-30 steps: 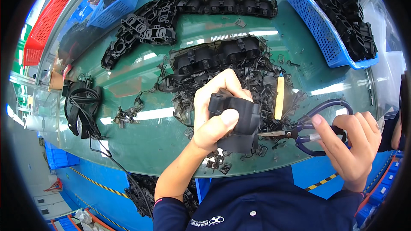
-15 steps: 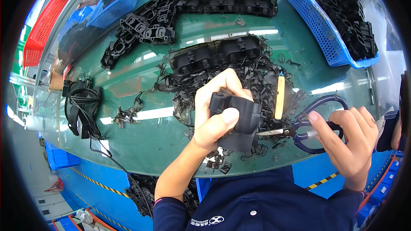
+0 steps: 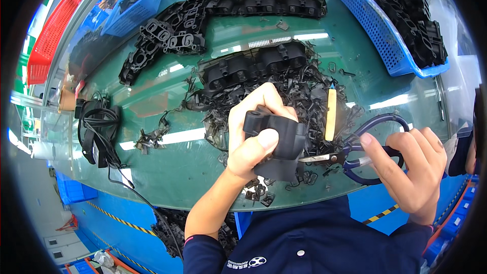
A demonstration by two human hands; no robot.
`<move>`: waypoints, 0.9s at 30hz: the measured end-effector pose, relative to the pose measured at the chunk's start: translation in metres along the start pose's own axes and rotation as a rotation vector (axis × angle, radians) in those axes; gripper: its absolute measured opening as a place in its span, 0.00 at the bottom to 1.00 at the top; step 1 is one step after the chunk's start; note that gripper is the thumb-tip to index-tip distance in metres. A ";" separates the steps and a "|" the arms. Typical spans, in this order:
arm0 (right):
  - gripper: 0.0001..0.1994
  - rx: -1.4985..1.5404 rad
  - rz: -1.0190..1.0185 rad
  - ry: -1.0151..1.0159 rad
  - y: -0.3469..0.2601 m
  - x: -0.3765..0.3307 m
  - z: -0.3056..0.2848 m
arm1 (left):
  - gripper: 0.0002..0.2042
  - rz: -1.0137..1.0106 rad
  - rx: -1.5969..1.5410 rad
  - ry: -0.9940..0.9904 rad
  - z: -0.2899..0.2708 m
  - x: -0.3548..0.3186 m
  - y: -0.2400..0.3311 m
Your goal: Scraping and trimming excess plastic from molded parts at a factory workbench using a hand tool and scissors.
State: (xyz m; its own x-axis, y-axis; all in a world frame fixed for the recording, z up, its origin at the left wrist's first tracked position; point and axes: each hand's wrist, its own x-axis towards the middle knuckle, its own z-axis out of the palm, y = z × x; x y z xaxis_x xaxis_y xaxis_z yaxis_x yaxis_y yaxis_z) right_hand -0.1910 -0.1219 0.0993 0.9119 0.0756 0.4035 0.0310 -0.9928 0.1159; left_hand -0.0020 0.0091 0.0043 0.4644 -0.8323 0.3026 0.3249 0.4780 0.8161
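Note:
My left hand (image 3: pixel 252 147) is wrapped round a black moulded plastic part (image 3: pixel 287 136), its thumb pressed on the near face. A thin flat flap (image 3: pixel 279 169) hangs from the lower edge of that part. In my right hand (image 3: pixel 413 170) is a pair of scissors (image 3: pixel 357 159) with dark blue handles, fingers through the loops. The scissors' blade tips touch or nearly touch the part's right side by the flap; exactly where they meet it I cannot tell. Beneath both hands lies a heap of black plastic scraps (image 3: pixel 314 101).
A yellow-handled knife or trimming tool (image 3: pixel 331 116) lies on the scraps. Behind are black moulded parts (image 3: pixel 253 66) and more at the back (image 3: pixel 266 5). A blue basket (image 3: pixel 373 25) of parts stands back right, another blue basket (image 3: pixel 137 7) back left. Coiled black cable (image 3: pixel 99 127) lies left.
Both hands, with the plastic part and the scissors, have shifted very slightly to the left. Their grips look the same.

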 end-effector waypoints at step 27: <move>0.23 -0.028 0.036 0.008 -0.002 -0.001 -0.003 | 0.20 -0.031 -0.045 -0.015 0.000 -0.001 -0.002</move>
State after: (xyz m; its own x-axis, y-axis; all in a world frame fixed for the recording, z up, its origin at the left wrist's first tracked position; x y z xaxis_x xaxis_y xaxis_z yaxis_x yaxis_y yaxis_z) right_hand -0.1937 -0.1197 0.1015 0.9089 0.0406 0.4150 -0.0133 -0.9919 0.1261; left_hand -0.0032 0.0088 0.0029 0.4410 -0.8510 0.2851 0.3756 0.4635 0.8026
